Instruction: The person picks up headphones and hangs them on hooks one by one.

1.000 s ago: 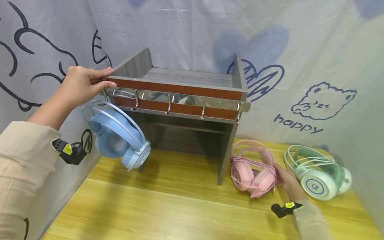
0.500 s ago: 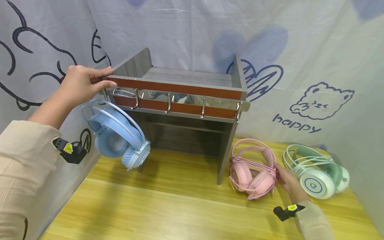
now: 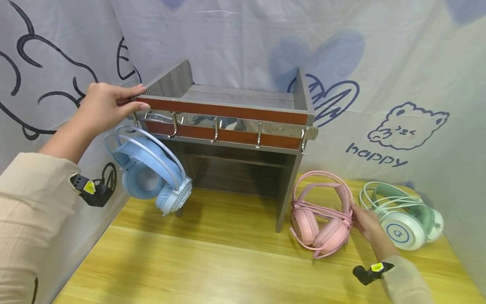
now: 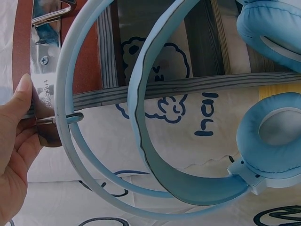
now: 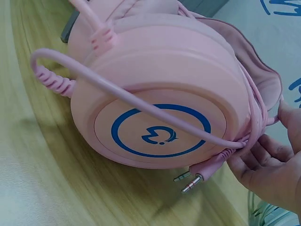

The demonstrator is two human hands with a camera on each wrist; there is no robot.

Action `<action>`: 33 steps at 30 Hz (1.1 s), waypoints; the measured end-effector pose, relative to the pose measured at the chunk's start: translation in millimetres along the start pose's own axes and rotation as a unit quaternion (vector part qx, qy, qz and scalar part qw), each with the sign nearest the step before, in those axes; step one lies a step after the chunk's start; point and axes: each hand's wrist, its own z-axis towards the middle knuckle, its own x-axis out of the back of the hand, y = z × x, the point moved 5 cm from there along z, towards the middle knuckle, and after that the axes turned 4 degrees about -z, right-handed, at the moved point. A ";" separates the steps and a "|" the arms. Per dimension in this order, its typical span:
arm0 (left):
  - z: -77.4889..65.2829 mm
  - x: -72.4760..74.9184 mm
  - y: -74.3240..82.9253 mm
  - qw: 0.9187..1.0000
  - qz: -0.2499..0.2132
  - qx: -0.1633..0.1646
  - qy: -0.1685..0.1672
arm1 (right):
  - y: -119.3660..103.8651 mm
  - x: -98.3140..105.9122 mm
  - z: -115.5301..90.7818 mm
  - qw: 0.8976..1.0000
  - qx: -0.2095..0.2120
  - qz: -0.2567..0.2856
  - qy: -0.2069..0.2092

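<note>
At the shelf's [image 3: 220,104] upper left front corner, my left hand [image 3: 104,105] grips the edge, thumb in front. Just below that hand, blue headphones [image 3: 152,169] hang from the leftmost hook; the left wrist view shows their outer band looped over the hook [image 4: 61,118]. My right hand [image 3: 367,221] holds pink headphones [image 3: 322,215] by their right side, where the cable is wound around the band. In the right wrist view, fingers and thumb of the right hand [image 5: 273,165] close on the wound cable and band, beside two metal plugs [image 5: 192,182].
Green and white headphones [image 3: 402,217] lie on the wooden table [image 3: 212,261] to the right of my right hand. Several metal hooks [image 3: 215,128] stick out along the shelf's front rail. The shelf's right side panel [image 3: 290,190] stands close to the pink headphones.
The pink headphones have tipped more upright, their band rising and the earcups turning, with my right hand shifting slightly to the right. My left hand stays on the shelf corner.
</note>
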 end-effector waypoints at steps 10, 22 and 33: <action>0.2 -0.8 -1.5 1.000 -0.006 -0.004 0.005 | -8.5 -3.0 -9.9 1.000 0.026 0.015 -0.005; 0.6 -0.6 0.2 1.000 -0.013 -0.019 0.012 | -15.9 -7.6 -20.5 0.998 0.054 -0.014 0.022; 0.2 -0.5 0.1 1.000 -0.012 -0.006 0.007 | -21.8 -19.7 -39.6 0.990 0.071 0.083 0.087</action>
